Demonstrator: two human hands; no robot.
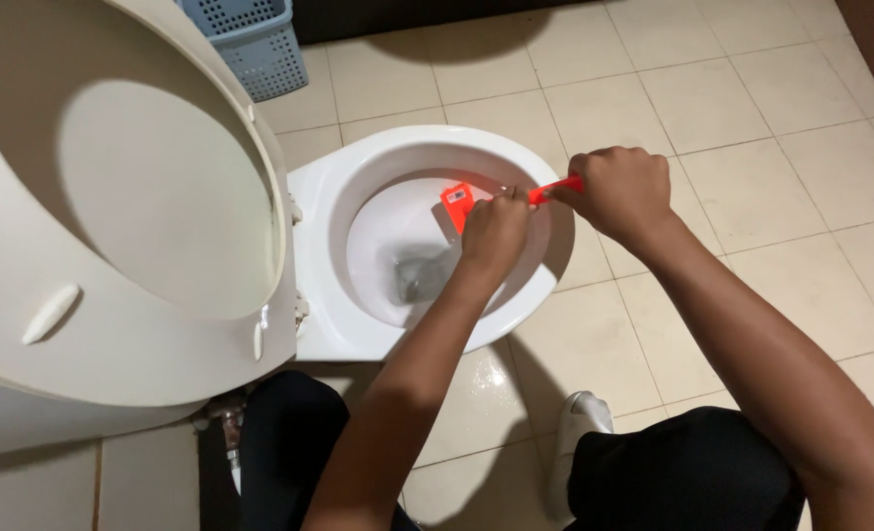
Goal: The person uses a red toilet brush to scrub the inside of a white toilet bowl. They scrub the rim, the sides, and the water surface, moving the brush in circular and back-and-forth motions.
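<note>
A white toilet bowl (319,206) stands open with its seat and lid (132,216) raised at the left. My right hand (619,192) grips the red handle of a brush-like tool (555,187) over the bowl's far rim. My left hand (496,231) reaches over the bowl with its fingers pinched at the tool's shaft, just beside a small orange tag or head (457,200) that hangs inside the bowl. A little water lies at the bottom of the bowl (417,275).
Beige floor tiles (752,108) surround the toilet. A light blue plastic basket (255,44) stands at the top behind the raised seat. My dark-clothed knees (683,472) and a white sock (575,433) are at the bottom.
</note>
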